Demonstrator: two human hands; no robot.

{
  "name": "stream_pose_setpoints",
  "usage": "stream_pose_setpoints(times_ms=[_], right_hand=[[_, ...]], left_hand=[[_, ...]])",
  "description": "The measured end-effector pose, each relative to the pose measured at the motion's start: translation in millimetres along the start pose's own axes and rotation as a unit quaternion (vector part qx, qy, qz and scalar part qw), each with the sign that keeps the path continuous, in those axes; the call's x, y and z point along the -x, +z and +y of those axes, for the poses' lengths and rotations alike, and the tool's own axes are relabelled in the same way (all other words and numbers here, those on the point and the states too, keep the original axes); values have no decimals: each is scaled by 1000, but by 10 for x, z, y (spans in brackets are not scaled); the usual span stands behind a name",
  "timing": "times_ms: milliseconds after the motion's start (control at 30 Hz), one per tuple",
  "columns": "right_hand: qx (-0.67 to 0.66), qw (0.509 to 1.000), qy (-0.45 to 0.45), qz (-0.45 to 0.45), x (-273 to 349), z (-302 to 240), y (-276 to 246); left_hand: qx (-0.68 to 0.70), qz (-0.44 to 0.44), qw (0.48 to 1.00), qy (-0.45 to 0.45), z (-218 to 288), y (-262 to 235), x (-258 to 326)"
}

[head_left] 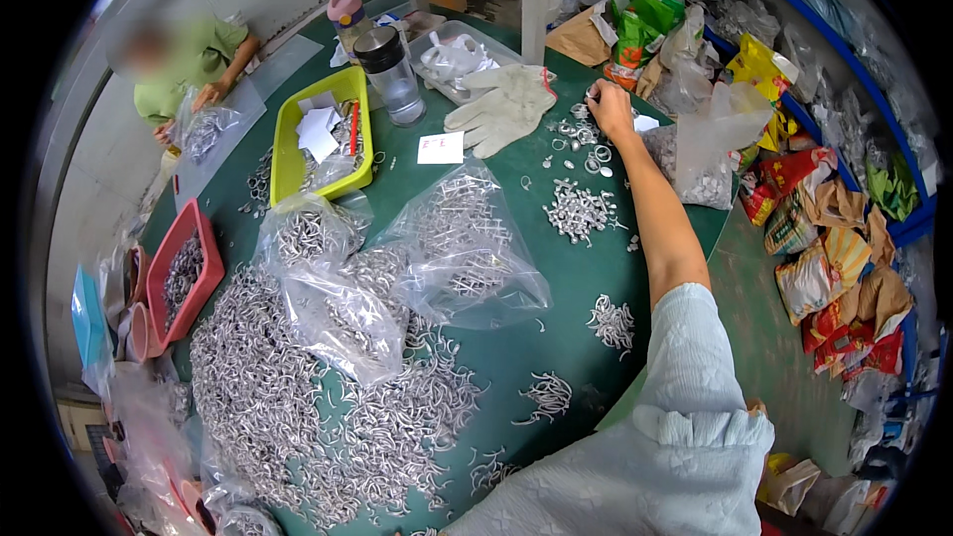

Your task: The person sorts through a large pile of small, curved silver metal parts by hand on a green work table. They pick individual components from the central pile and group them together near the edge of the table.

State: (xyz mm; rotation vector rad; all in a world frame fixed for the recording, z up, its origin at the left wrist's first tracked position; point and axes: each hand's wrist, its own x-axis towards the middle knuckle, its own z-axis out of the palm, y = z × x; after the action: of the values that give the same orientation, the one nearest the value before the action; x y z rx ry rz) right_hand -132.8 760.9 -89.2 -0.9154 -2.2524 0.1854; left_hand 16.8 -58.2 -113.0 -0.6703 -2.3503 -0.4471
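Note:
My right hand [612,111] reaches across the green table to its far right edge, fingers closed and pointing down. What they pinch is too small and hidden to make out. Just beside them lie scattered round metal rings and caps [599,159]. Nearer to me is a small heap of silvery metal pieces [580,211], with smaller piles of curved metal pieces [612,326] below it. A big mound of the same curved pieces [258,377] spreads over the left of the table. My left hand is out of view.
Clear plastic bags of metal parts [462,233] lie mid-table. A yellow-green basket [288,129], red tray [186,273], glass jar [397,89], grey work glove [501,109] and bag of pale pieces [700,164] surround them. Another person [204,65] handles a bag at far left. Shelving [844,149] lines the right.

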Motion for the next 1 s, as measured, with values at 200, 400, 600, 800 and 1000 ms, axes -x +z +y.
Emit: stream_pose_setpoints(times_ms=[200, 400, 600, 800, 1000], right_hand=[[-100, 993, 63, -21, 112, -98, -153], [-276, 950, 141, -40, 247, -133, -224], [-380, 913, 85, -124, 543, -115, -445], [-208, 960, -3, -184, 618, -137, -311], [-157, 974, -107, -126, 762, -230, -665]], left_hand=[[-25, -49, 997, 50, -336, -5, 269], [13, -128, 955, -268, -453, 68, 902], [7, -7, 982, -189, 94, 81, 325], [-24, -38, 970, -238, 452, -103, 64], [-4, -4, 977, -213, 517, -43, -106]])
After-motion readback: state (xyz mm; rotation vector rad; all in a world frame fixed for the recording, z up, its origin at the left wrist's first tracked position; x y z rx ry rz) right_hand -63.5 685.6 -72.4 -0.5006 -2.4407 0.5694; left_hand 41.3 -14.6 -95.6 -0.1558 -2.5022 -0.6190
